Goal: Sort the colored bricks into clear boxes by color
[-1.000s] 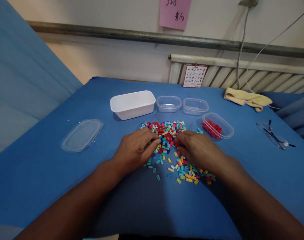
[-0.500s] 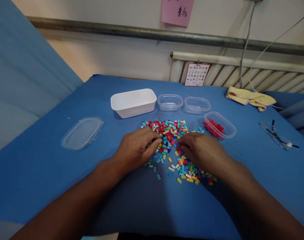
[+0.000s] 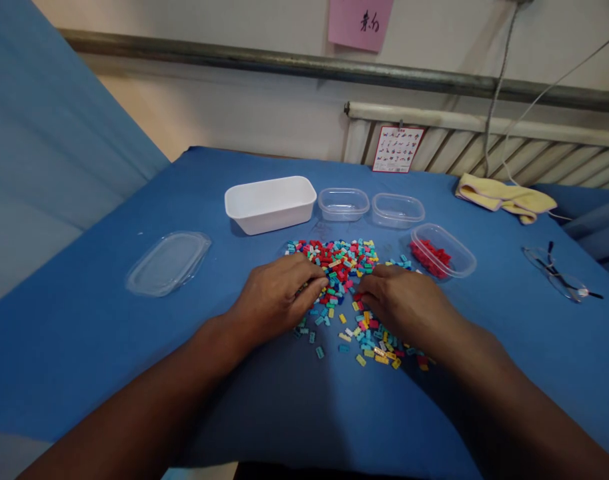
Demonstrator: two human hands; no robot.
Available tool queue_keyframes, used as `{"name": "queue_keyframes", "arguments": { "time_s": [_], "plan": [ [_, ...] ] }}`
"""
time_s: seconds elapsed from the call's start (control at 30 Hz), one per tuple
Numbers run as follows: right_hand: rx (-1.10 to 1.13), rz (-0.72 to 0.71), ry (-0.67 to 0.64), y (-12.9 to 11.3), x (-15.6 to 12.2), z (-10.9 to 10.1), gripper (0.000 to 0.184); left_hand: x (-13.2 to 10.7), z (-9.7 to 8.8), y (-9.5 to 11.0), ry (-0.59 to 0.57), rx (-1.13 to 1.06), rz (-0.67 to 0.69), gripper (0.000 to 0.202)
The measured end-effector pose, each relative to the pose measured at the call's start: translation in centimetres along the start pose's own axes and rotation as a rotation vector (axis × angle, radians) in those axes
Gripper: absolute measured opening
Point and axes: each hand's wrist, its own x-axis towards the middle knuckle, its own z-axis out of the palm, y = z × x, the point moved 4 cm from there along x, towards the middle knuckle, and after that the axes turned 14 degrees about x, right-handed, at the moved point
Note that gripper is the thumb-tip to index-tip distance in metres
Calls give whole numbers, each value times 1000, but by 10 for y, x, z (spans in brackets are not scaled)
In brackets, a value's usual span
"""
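Small building bricks [image 3: 337, 257] in red, blue, yellow, green, pink and white lie in a loose heap on the blue-covered table. At the heap's left side is my left hand [image 3: 279, 290], fingers curled and thumb drawn in against the fingertips; whatever they hold is hidden. My right hand [image 3: 404, 297] reaches into the heap from the right, its fingers bent down together among the bricks. Its fingertips are mostly covered by the hand itself. Just beyond it, a clear plastic tub [image 3: 461, 260] holds red bricks [image 3: 431, 257].
Behind the heap stand a white rectangular bin [image 3: 271, 217] and two clear tubs [image 3: 343, 205]. Clear lids [image 3: 169, 263] lie at the left. Eyeglasses [image 3: 557, 273] and a yellow cloth [image 3: 504, 197] lie at the right. A radiator [image 3: 444, 143] is against the wall.
The whole view has shifted slightly. Both hands stay at nearly the same places on the heap, with the left fingers and thumb a little closer together.
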Motion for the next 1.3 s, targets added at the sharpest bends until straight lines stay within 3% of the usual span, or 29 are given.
{"name": "queue_keyframes", "arguments": {
  "time_s": [0.13,0.37,0.73,0.97,1.07,1.2,1.3],
  "plan": [
    [-52,-14,32,3,0,-1,26,0,-1,1,14,3,9,19],
    [-78,-199,-10,-7,-1,3,22,0,-1,2,5,-12,21,19],
    [-47,-144,0,-10,1,-3,15,-1,-1,2,22,-4,32,18],
    [62,-269,178,-5,-8,-6,21,0,-2,-2,-1,-22,22,15],
    [140,-297,387,15,-20,-21,20,0,-3,-2,10,-16,38,15],
    [80,-108,823,66,-41,-49,21,-1,-2,0,-13,4,98,15],
    [2,21,881,98,-46,-53,25,0,1,3,-72,19,140,16]
  ]
}}
